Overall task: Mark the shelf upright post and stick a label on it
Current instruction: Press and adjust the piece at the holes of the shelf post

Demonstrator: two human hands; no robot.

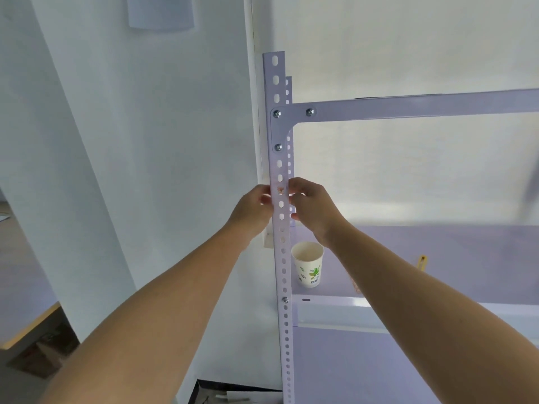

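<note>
Observation, head view. The upright post [279,170] stands at scene centre, at the left end of the shelf frame, bolted to the crossbeam [408,105] above the working point.

Both hands meet on the post below the bracket, one on each side. I judge this placement serves to steady and align something small across the post's front face.

The left hand [256,207] has its fingers curled in, tips bunched against the post's left edge. The right hand [313,205] mirrors it, thumb and fingertips drawn together at the right edge. Between them a small brownish patch [281,190] sits at one of the slots. I cannot tell whether this is the mark, the label, or skin seen through a hole, nor whether either hand pinches a label or only presses the metal.

A paper cup [307,263] stands upright on the shelf board [437,246], just right of the post and below the hands, untouched.
</note>
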